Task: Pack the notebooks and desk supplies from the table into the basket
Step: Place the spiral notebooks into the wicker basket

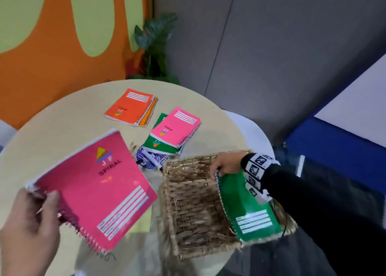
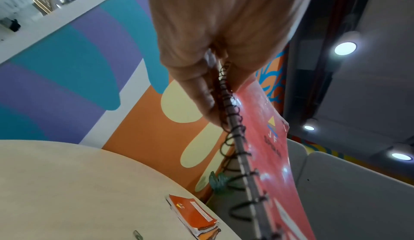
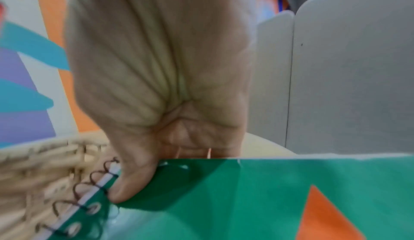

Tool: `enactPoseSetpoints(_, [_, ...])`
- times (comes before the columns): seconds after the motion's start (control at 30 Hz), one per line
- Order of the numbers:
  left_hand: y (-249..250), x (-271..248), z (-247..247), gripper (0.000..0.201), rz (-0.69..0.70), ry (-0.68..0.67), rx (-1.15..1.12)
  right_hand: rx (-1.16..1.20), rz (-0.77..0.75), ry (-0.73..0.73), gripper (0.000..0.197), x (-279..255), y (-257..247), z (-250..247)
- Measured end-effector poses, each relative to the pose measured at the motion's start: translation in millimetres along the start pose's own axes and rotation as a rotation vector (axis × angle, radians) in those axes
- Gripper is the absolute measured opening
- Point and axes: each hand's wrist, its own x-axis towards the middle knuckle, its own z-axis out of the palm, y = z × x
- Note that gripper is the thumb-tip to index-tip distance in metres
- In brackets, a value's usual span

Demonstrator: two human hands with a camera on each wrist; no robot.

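My left hand (image 1: pixel 45 207) grips a large pink spiral notebook (image 1: pixel 98 190) by its wire-bound edge, lifted above the table's near left; the left wrist view shows the fingers (image 2: pixel 201 91) pinching the spiral. My right hand (image 1: pixel 224 167) holds a large green spiral notebook (image 1: pixel 246 211) at its top corner, standing tilted against the right inside wall of the wicker basket (image 1: pixel 188 202). In the right wrist view the thumb (image 3: pixel 132 178) presses the green cover (image 3: pixel 246 199). Farther back on the table lie an orange notebook (image 1: pixel 130 107), a small pink notebook (image 1: pixel 175 127) on a green one (image 1: pixel 158 145), and pens (image 1: pixel 150 158).
The round beige table (image 1: pixel 69 119) carries everything; the basket sits at its near right edge. A potted plant (image 1: pixel 154 45) stands behind the table by the orange wall. A grey partition and a blue panel (image 1: pixel 334 144) lie to the right.
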Motion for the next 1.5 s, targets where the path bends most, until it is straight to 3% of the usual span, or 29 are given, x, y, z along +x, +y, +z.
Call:
enactPoseSetpoints(0.1, [66,-28,34,0.027,0.069,-0.045,0.093,-0.046,0.031,-0.028,0.029,25,10,14])
enactPoseSetpoints(0.27, [105,-35,58,0.032,0.188,-0.159,0.081,-0.02,0.06,0.124,0.039,42,23,43])
enactPoseSetpoints(0.4, [128,-32,94,0.027,0.18,-0.282,0.072,0.03,0.092,0.241,0.05,27,20,44])
enactPoseSetpoints(0.47, [136,-26,116,0.026,0.187,-0.382,0.07,0.276,0.072,0.311,0.068,0,14,34])
enactPoseSetpoints(0.53, [149,-24,140,0.033,0.223,-0.475,0.086,0.805,-0.139,0.289,0.081,-37,4,28])
enactPoseSetpoints(0.6, [156,-21,165,0.037,0.269,-0.557,0.071,1.248,-0.345,0.261,0.075,-73,-8,30])
enactPoseSetpoints(0.63, [159,-21,178,0.036,0.271,-0.597,0.068,1.366,-0.37,0.288,0.068,-85,-11,35])
enactPoseSetpoints(0.73, [158,-17,211,0.031,0.194,-0.726,0.036,1.452,-0.274,0.537,0.047,-102,-9,48])
enactPoseSetpoints(0.83, [149,-7,224,0.037,0.091,-0.849,0.17,1.512,-0.142,0.582,0.05,-104,19,70])
enactPoseSetpoints(0.93, [131,15,214,0.043,0.15,-0.868,0.481,1.46,0.145,0.541,0.047,-91,49,101])
enactPoseSetpoints(1.03, [114,43,190,0.042,0.153,-0.808,0.643,1.318,0.472,0.429,0.039,-71,68,131])
enactPoseSetpoints(1.17, [92,86,158,0.034,0.072,-0.703,0.762,0.692,0.685,0.298,0.018,-58,62,131])
enactPoseSetpoints(1.2, [86,96,151,0.032,0.048,-0.681,0.785,0.543,0.718,0.253,0.021,-58,58,127])
enactPoseSetpoints(1.3, [70,123,132,0.034,0.006,-0.651,0.873,0.169,0.74,0.088,0.042,-60,39,120])
enactPoseSetpoints(1.37, [60,140,123,0.036,-0.002,-0.622,0.916,0.059,0.714,0.084,0.034,-60,28,99])
enactPoseSetpoints(1.43, [49,159,120,0.04,0.006,-0.59,0.942,0.136,0.63,0.205,0.022,-54,18,58])
enactPoseSetpoints(1.5, [41,182,126,0.048,0.046,-0.575,1.012,0.41,0.469,0.47,0.009,-37,8,8])
